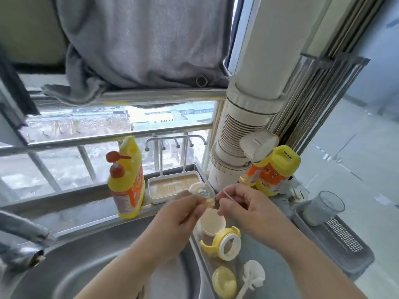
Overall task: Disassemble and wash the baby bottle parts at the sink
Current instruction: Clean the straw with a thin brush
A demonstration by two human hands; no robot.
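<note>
Both hands are raised above the counter edge beside the sink [90,264], where the work sits in plain sight and any dropped piece falls onto steel rather than the floor. The left hand [172,225] pinches a small pale yellow part [209,202] at its fingertips, held steady as the fixed side of the job. The right hand [244,209] has its fingers curled around a thin straw [227,194], its tip pointing toward that part; in my judgement the straw is being drawn out of, or fitted against, the small part, though motion blur makes the join unclear.

Parts already separated lie grouped on the counter just right of the basin, within reach for washing: a cream cup [212,221] standing open side up, a yellow handled collar [224,244] with its white ring, a yellow cap [224,281], and a white brush [252,277] beside the cap. A clear dome lid [201,192] rests by the wooden tray [164,187] on the ledge. A pump bottle of dish soap [127,180] stands on the ledge, close to the basin. The tap [23,244] shows no running water; washing appears not yet begun.
</note>
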